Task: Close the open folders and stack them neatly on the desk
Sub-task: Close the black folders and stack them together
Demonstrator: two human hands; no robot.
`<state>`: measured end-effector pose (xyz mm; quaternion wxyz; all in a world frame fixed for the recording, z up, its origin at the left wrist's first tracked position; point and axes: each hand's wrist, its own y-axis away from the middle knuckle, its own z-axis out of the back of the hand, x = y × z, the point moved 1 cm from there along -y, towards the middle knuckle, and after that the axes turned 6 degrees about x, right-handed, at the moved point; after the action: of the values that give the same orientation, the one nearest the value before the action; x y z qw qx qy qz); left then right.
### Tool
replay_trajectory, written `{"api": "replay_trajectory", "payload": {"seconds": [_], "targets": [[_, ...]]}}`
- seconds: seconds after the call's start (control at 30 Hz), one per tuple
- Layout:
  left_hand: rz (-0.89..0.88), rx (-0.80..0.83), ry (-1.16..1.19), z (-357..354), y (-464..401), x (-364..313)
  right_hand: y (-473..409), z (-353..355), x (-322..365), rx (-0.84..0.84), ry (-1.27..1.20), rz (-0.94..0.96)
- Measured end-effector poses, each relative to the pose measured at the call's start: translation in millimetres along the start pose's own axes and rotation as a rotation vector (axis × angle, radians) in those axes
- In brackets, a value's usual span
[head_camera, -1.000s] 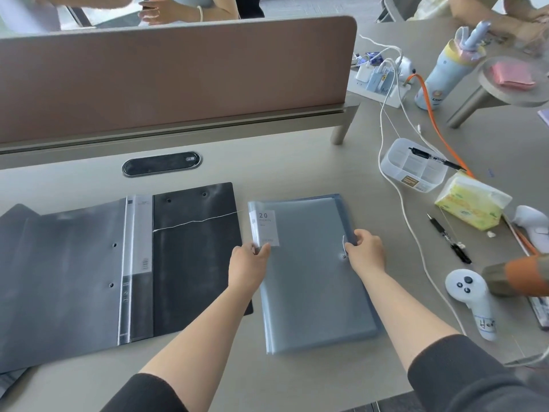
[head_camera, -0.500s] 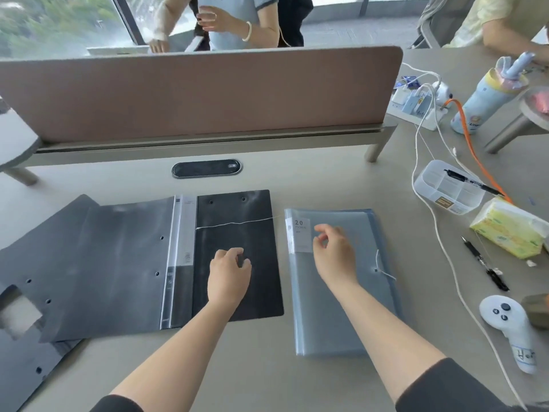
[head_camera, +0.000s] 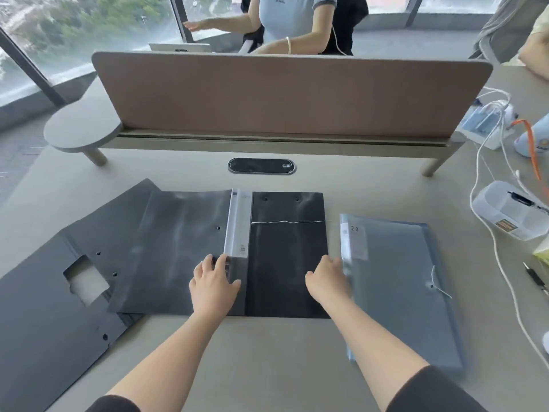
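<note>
Change since earlier frame: both hands have shifted left; the left hand (head_camera: 214,285) has moved from the right flap onto the spine of the black folder (head_camera: 286,257), and the right hand (head_camera: 326,281) has left the top of the blue folder (head_camera: 395,286) for the gap between the two folders.
Left hand: rests palm down at 7 o'clock of the black folder's centre; fingers spread flat across the grey spine strip (head_camera: 237,227); not closed around anything.
Right hand: sits at the black folder's right edge, at 3 o'clock of that folder; fingertips reach the left edge of the blue folder; motion blur hides whether it pinches either edge, so its grip cannot be determined.
Black folder: lies open and flat on the desk (head_camera: 267,361), directly ahead at 12 o'clock of the hands; a thin white cord crosses its right flap.
Second dark folder (head_camera: 53,295): open, spread flat at 9 o'clock; the black folder's left flap overlaps it.
Blue folder: closed, flat on the desk at 3 o'clock, just beside the black folder; its label reads "20".
Clear plastic tray (head_camera: 511,215): at 2 o'clock, well apart from the folders.
Divider panel (head_camera: 291,93): upright at 12 o'clock, beyond the folders.
</note>
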<state>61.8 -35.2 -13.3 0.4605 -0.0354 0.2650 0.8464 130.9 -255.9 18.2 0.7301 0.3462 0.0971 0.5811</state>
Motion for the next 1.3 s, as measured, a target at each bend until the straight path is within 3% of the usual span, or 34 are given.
{"api": "replay_trajectory", "payload": {"seconds": [0.4,0.83,1.1,1.3], "targets": [[-0.044,0.025,-0.014,4,-8,19,-16,4,17,0.000,-0.122,-0.213],[-0.041,-0.007,-0.018,11,-16,34,-34,-6,16,0.027,-0.350,-0.252],[-0.049,-0.014,-0.009,14,-20,38,-33,-15,23,-0.100,-0.348,-0.220],[-0.061,-0.013,-0.004,14,-22,41,-47,-9,15,-0.075,-0.505,-0.262]]}}
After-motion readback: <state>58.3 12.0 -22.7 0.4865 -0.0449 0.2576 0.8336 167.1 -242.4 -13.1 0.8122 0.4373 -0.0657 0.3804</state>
